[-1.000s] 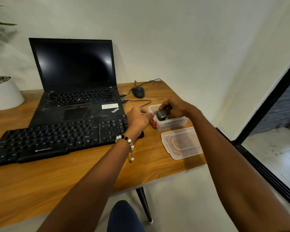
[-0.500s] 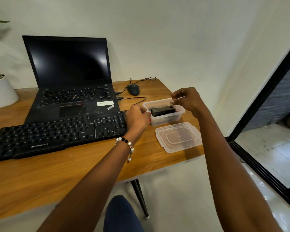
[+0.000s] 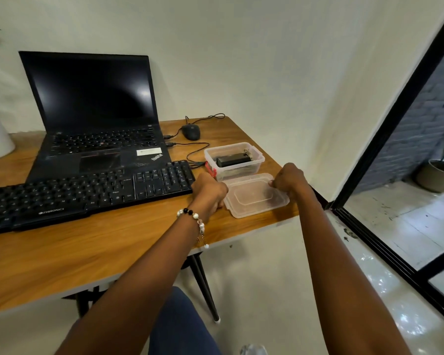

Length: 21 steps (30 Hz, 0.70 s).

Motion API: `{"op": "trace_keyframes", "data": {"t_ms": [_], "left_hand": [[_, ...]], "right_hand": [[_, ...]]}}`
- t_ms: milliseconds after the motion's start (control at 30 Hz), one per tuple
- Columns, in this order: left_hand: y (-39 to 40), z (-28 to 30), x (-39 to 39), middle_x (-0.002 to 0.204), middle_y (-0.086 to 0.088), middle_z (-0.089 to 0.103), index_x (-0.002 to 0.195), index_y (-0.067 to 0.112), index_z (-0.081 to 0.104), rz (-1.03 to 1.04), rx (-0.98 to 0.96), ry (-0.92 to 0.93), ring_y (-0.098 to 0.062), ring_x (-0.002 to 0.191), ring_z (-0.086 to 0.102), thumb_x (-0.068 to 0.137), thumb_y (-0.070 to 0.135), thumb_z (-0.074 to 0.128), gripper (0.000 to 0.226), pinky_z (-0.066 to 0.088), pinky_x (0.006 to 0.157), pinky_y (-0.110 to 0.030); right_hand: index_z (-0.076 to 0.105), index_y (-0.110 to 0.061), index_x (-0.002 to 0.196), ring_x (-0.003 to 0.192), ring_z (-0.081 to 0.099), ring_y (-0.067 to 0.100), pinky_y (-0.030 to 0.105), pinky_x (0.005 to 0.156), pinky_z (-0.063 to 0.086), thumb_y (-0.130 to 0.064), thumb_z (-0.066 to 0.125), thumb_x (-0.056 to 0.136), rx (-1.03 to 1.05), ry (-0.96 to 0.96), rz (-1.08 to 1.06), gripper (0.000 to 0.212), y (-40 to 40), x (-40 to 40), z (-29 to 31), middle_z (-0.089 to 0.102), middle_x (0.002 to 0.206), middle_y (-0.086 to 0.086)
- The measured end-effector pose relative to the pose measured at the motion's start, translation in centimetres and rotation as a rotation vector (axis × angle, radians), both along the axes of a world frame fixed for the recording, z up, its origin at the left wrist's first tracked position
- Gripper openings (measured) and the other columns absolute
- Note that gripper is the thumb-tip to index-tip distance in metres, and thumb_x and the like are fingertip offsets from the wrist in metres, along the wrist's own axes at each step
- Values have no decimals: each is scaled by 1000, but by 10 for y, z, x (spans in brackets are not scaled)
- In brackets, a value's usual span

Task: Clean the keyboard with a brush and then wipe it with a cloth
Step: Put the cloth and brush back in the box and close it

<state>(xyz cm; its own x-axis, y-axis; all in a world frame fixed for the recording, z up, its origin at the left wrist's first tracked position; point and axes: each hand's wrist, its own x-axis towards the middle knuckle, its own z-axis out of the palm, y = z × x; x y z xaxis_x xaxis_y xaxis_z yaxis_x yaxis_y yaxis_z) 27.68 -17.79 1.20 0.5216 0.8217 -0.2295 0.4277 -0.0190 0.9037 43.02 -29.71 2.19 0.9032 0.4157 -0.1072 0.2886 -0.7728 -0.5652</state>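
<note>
Both hands on the container lid; keyboard untouched.

The keyboard (image 3: 87,190) lies at the desk's (image 3: 75,252) centre-left, in front of the laptop (image 3: 95,119). At its 3 o'clock end sits the clear lid (image 3: 254,197), with the open container (image 3: 235,160) at the lid's 12 o'clock, holding a dark boxy item (image 3: 232,160). The left hand (image 3: 209,188) curls at the lid's 9 o'clock edge; the right hand (image 3: 289,179) pinches its 2 o'clock corner. Risk, as judged: the lid lies near the desk edge, so a slipped grip could drop it, and the mouse cable (image 3: 198,152) beside the container could snag.
</note>
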Motion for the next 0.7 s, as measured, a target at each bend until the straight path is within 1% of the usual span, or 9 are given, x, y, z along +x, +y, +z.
{"op": "trace_keyframes", "data": {"t_ms": [100, 200, 267, 300, 367, 467, 533, 600, 700], "left_hand": [[7, 16, -6, 89, -17, 68, 101, 2, 62, 17, -96, -93, -22, 56, 61, 83, 0, 70, 20, 56, 52, -32], [19, 41, -10, 90, -15, 69, 99, 0, 65, 40, -116, -236, -19, 59, 64, 85, 6, 70, 15, 54, 46, -26], [28, 55, -11, 92, -13, 69, 94, 7, 68, 68, -107, -342, -19, 65, 64, 86, 8, 69, 8, 58, 52, -29], [33, 61, -10, 95, -11, 69, 95, 10, 68, 85, -100, -396, -19, 70, 65, 86, 8, 69, 8, 60, 58, -31], [44, 68, -7, 98, -9, 69, 98, 14, 70, 93, -90, -472, -18, 79, 66, 87, 10, 68, 11, 61, 69, -34], [60, 75, 2, 100, -7, 69, 100, 10, 71, 74, -96, -531, -15, 87, 64, 90, 15, 66, 13, 59, 73, -27], [69, 71, 9, 99, -6, 70, 94, 7, 73, 91, -110, -521, -18, 95, 64, 87, 19, 70, 15, 58, 79, -31], [74, 61, 16, 95, -4, 71, 85, 8, 74, 120, -87, -468, -19, 95, 65, 81, 20, 77, 13, 56, 87, -39], [73, 44, 25, 93, 0, 70, 77, 14, 73, 113, -17, -377, -16, 95, 64, 76, 8, 79, 9, 55, 84, -30]], "right_hand": [[59, 2, 115, 104, 61, 35, 44, 88, 54, -16, 72, 85, 122, 0, -62, 38, 1, 7, 17, 63, 114, 17], [68, 1, 104, 89, 65, 30, 36, 67, 54, -11, 71, 84, 391, 32, -87, 23, 6, 11, 39, 68, 106, 17], [71, -2, 96, 73, 60, 24, 30, 58, 49, -5, 62, 87, 645, 137, -81, 13, 13, 8, 54, 70, 97, 15], [70, -3, 92, 72, 59, 23, 31, 59, 51, -5, 57, 90, 760, 198, -71, 13, 17, 5, 61, 68, 92, 14], [67, -4, 88, 80, 64, 24, 36, 73, 58, -11, 54, 97, 975, 319, -43, 18, 27, 1, 73, 68, 91, 12], [66, -4, 91, 83, 68, 22, 37, 81, 60, -29, 59, 96, 1247, 499, -14, 27, 42, 9, 77, 69, 93, 14], [69, -1, 94, 84, 68, 23, 36, 78, 60, -24, 67, 91, 1250, 504, -39, 23, 51, 17, 70, 72, 90, 13], [71, 4, 99, 93, 68, 27, 34, 79, 59, -5, 74, 83, 1169, 424, -42, 18, 60, 27, 57, 72, 95, 14], [70, 2, 109, 102, 67, 28, 34, 88, 57, 9, 69, 81, 969, 248, 33, 29, 67, 38, 37, 70, 107, 14]]}}
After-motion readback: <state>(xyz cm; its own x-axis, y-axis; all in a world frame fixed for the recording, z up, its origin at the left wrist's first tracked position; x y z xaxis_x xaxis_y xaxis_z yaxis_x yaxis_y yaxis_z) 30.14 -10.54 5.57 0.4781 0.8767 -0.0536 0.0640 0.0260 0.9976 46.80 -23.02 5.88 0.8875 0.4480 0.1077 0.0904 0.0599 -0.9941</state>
